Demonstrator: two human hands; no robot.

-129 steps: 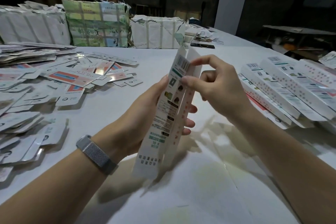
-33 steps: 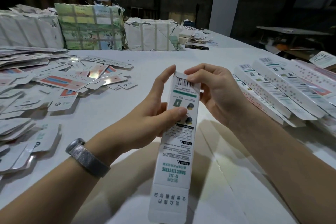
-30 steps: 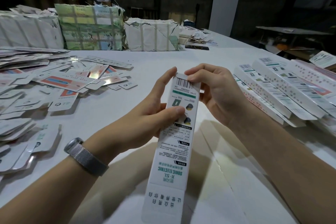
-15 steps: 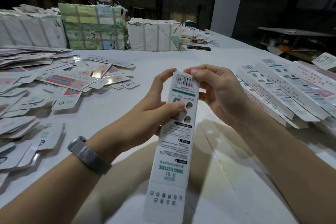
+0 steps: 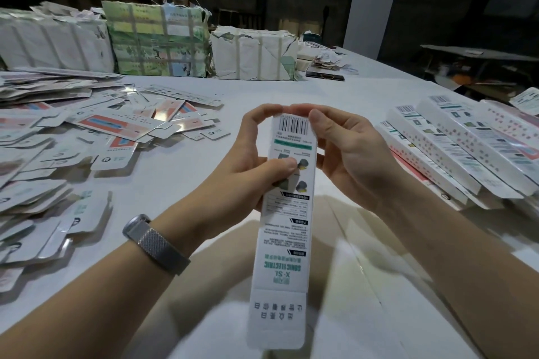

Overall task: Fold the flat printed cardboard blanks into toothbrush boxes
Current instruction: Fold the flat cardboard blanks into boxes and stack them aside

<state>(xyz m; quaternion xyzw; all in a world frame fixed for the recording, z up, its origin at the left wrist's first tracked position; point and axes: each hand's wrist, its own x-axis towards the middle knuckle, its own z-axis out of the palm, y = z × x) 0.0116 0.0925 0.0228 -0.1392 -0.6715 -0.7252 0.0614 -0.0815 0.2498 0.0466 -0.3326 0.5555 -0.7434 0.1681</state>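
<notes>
My left hand [image 5: 256, 172] grips the long white printed cardboard box [image 5: 287, 213] between my palms; right hand [image 5: 347, 151] pinches its far end, probably tucking that flap; near flap next

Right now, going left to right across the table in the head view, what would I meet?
Heap of flat blanks → left hand → box being folded → right hand → row of folded boxes.

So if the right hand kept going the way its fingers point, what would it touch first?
The right hand points leftward across the box top, so probably the left hand fingertips; depth is unclear.
</notes>
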